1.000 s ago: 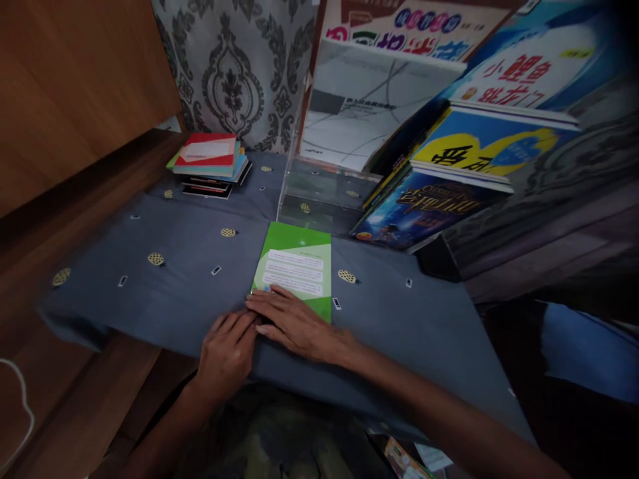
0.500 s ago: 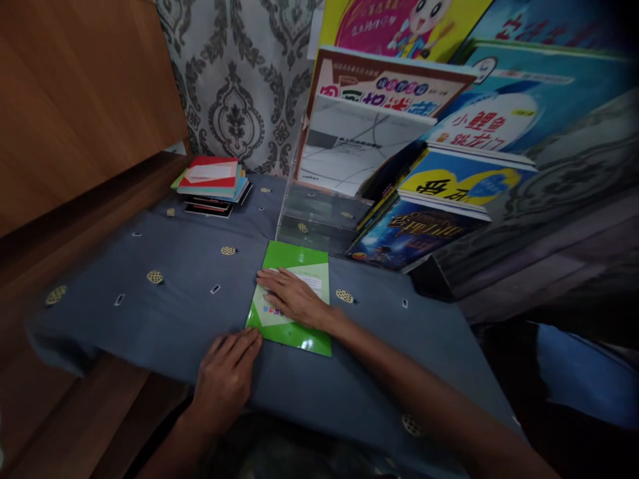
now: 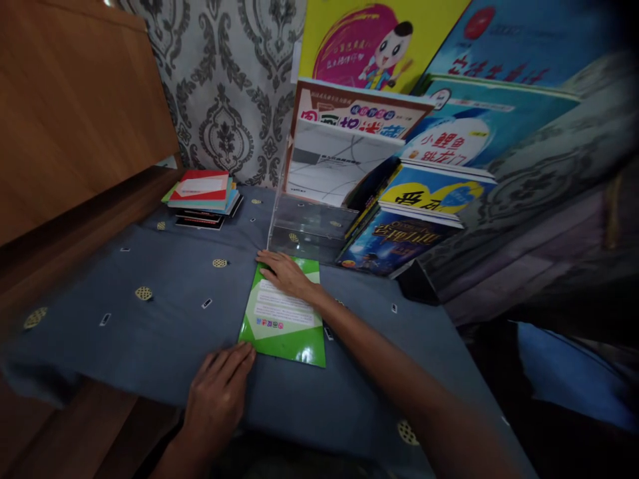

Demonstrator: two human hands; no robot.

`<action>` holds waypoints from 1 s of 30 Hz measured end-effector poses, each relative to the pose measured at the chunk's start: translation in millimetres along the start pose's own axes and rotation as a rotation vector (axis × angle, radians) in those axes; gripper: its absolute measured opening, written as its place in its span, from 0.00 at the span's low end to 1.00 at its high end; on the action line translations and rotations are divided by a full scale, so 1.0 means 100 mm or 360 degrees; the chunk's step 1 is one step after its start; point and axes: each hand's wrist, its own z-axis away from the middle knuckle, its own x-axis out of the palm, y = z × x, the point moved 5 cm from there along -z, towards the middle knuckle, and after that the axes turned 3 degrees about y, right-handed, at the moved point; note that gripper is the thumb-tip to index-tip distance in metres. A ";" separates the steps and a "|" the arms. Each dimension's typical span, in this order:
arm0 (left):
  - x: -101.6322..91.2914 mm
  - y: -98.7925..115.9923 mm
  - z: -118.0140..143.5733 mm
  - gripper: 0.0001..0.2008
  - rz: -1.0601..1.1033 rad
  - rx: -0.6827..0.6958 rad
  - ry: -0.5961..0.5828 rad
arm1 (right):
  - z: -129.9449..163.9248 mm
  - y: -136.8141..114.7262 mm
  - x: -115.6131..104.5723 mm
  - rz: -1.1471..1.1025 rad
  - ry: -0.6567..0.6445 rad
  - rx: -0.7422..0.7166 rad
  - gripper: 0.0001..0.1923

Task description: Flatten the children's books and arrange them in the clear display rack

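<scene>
A green booklet with a pale printed panel lies flat on the dark grey-blue tablecloth. My right hand rests flat over its far left part, fingers stretched toward the far corner. At the near left corner, the fingertips of my left hand touch the booklet's edge; those fingers lie close together, slightly bent, and the thumb is hidden. Just beyond the booklet is a clear book rack with books standing in tiers.
A small stack of books, red on top, sits at the back left. Wooden panelling borders the left side, and patterned wall covering the back. A dark blue book stands lowest at the rack's right. Blue fabric appears far right.
My right hand has slid from the booklet's middle toward its far left corner, uncovering the printed panel. My left hand stays at the near corner. The view has shifted slightly.
</scene>
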 end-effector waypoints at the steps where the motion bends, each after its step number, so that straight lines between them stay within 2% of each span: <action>1: 0.00 0.00 0.00 0.19 -0.0003 0.0002 0.0009 | 0.00 0.00 0.00 -0.0001 0.0003 0.0006 0.20; 12: -0.03 0.02 -0.04 0.18 -0.0015 0.0027 -0.0003 | 0.04 -0.02 0.02 0.0070 -0.0114 0.0011 0.24; 21: 0.01 -0.01 0.00 0.19 0.0020 -0.0030 -0.0086 | 0.12 0.00 0.05 0.0147 -0.0098 -0.0027 0.27; 25: 0.06 -0.08 -0.07 0.18 0.0059 -0.0030 -0.0269 | 0.11 -0.08 0.00 0.0213 -0.0093 0.0010 0.26; 28: 0.17 -0.18 -0.19 0.19 0.0100 -0.0012 -0.0507 | 0.16 -0.16 -0.08 0.0334 -0.0007 0.0167 0.23; 30: 0.27 -0.28 -0.26 0.19 0.0088 0.0005 -0.0575 | 0.25 -0.20 -0.14 0.0420 0.0060 0.0289 0.19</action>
